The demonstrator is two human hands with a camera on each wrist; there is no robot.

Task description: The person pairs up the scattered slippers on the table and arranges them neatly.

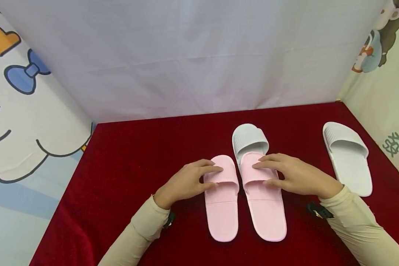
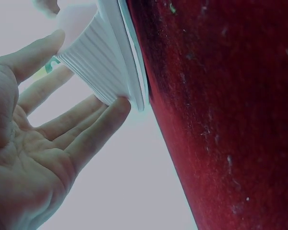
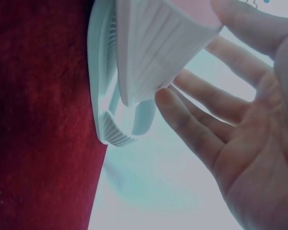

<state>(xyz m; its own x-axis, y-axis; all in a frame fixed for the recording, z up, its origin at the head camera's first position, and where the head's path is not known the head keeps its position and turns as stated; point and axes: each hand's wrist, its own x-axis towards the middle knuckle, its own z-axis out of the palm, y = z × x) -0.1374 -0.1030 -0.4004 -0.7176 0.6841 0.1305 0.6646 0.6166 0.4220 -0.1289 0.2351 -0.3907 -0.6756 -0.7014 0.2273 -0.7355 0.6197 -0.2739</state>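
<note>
Two pink slippers lie side by side, toes pointing away. Over the strap of the left pink slipper [image 1: 222, 218] my left hand [image 1: 189, 181] spreads its fairly straight fingers, the tips touching the ribbed strap [image 2: 98, 62]. My right hand [image 1: 297, 175] reaches across the strap of the right pink slipper [image 1: 268, 221] from its outer side, fingers extended and thumb near the strap's edge. A white slipper [image 1: 249, 136] sits behind, and the right pink slipper's toe covers its heel part. The right wrist view shows the pink strap [image 3: 156, 45] at my fingertips.
Another white slipper [image 1: 350, 166] lies apart at the right, beyond my right forearm. Dark red cloth [image 1: 146, 155] covers the table. A pale curtain [image 1: 199, 66] hangs at its back edge, with printed panels [image 1: 36, 122] on both sides.
</note>
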